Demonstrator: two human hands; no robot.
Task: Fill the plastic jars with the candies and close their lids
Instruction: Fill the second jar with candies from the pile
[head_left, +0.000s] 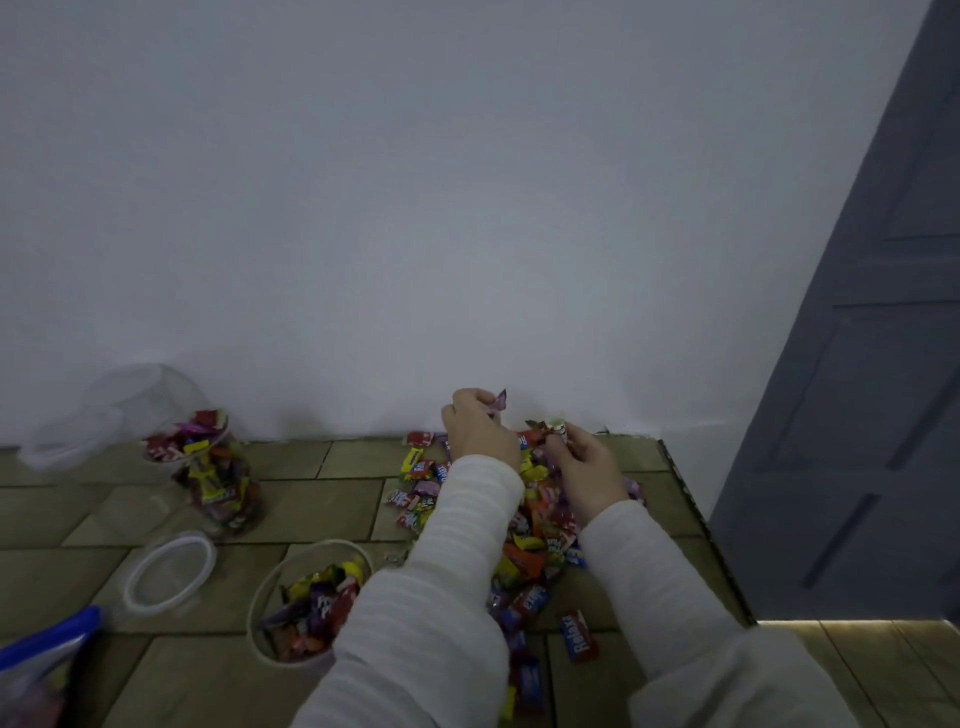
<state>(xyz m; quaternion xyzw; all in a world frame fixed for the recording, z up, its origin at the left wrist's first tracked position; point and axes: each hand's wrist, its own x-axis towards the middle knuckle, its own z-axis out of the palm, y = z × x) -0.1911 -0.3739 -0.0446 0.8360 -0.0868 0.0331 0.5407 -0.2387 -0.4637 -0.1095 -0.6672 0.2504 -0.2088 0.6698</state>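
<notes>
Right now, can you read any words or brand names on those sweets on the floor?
"Relaxa" on a red and blue candy wrapper lying at the near edge of the candy pile.
Red wrappers at the pile's far left carry similar lettering, too blurred to read.
Wrappers in the open jar: print too small to read.

**Where things lie around the fingers**

The left hand (480, 431) pinches a candy (497, 401) at its fingertips, close to the wall (467, 208). Just right of it, the right hand (587, 467) holds another candy (545, 431) in its fingers. Beneath and nearer than both sets of fingers spreads the candy pile (524, 551) on the floor (311, 499). Well left of the fingers stands a filled jar (218, 478), with a loose lid (169, 574) nearer the person. An open jar (306, 603) holding candies sits left of the left sleeve (436, 597). A bag (41, 660) lies at far left. A door (857, 389) stands right of the fingers.
</notes>
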